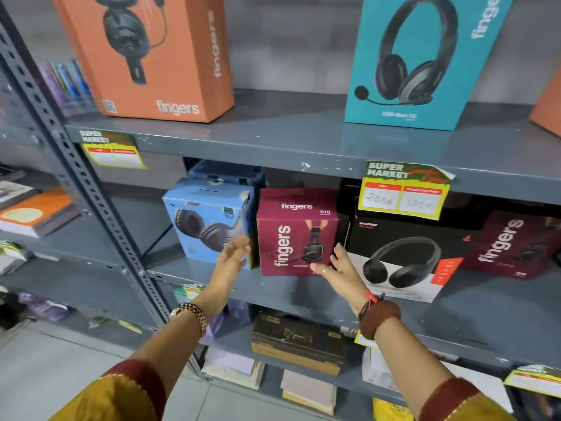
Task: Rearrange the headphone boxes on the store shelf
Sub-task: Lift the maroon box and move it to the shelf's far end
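A maroon "fingers" headphone box (296, 232) stands upright on the middle grey shelf (303, 287). Touching its left side is a light blue headphone box (206, 217); a black and white headphone box (403, 256) stands to its right. My left hand (232, 256) is open with fingers apart, in front of the seam between the blue and maroon boxes. My right hand (338, 264) is open too, thumb at the maroon box's lower right corner. Neither hand grips a box. On the upper shelf stand an orange box (151, 56) and a teal box (425, 62).
A second maroon box (513, 244) lies at the right of the middle shelf. Yellow price tags (403, 192) hang from the upper shelf's edge. A dark flat box (299, 341) and paper stacks sit on lower shelves. A perforated steel post (91, 189) borders the left.
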Demonstrator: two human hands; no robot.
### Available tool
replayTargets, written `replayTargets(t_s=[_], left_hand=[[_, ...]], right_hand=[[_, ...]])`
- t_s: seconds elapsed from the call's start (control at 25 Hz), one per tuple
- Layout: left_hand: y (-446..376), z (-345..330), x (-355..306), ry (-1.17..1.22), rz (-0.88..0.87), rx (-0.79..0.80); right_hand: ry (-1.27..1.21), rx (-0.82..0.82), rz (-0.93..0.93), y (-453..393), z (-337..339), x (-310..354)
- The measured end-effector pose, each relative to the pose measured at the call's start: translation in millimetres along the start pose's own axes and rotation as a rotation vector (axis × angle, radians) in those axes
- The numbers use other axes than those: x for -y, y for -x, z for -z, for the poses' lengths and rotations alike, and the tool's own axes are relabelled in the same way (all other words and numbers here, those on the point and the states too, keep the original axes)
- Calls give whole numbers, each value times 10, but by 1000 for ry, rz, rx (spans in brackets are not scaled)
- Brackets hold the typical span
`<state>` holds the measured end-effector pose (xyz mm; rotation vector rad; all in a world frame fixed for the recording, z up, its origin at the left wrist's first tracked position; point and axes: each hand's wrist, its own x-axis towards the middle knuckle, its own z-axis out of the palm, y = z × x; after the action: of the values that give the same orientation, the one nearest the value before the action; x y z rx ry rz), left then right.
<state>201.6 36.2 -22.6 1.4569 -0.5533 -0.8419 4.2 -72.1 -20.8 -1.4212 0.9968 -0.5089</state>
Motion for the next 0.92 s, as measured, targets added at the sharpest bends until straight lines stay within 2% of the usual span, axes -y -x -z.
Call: replayTargets(t_s=[0.16, 0.28, 0.48, 0.64, 0.76, 0.92], left_hand=[[66, -272, -222, -15, -30, 72], [132, -427, -283, -11, -40, 110], [307, -305, -162, 42, -58, 23], [798, -281, 20, 38, -116, -46], [1384, -481, 127, 9, -130, -87], [2088, -1044, 271, -9, -131, -88]], right_hand=[[-13, -113, 24, -227, -97, 239], [-99, -129, 46, -269, -101, 381], [-157, -54, 116, 52, -46, 425], [-160, 32, 167, 520, 147, 277], [-138, 122, 194, 978, 410, 96], [-143, 158, 157, 1540, 1032, -229]])
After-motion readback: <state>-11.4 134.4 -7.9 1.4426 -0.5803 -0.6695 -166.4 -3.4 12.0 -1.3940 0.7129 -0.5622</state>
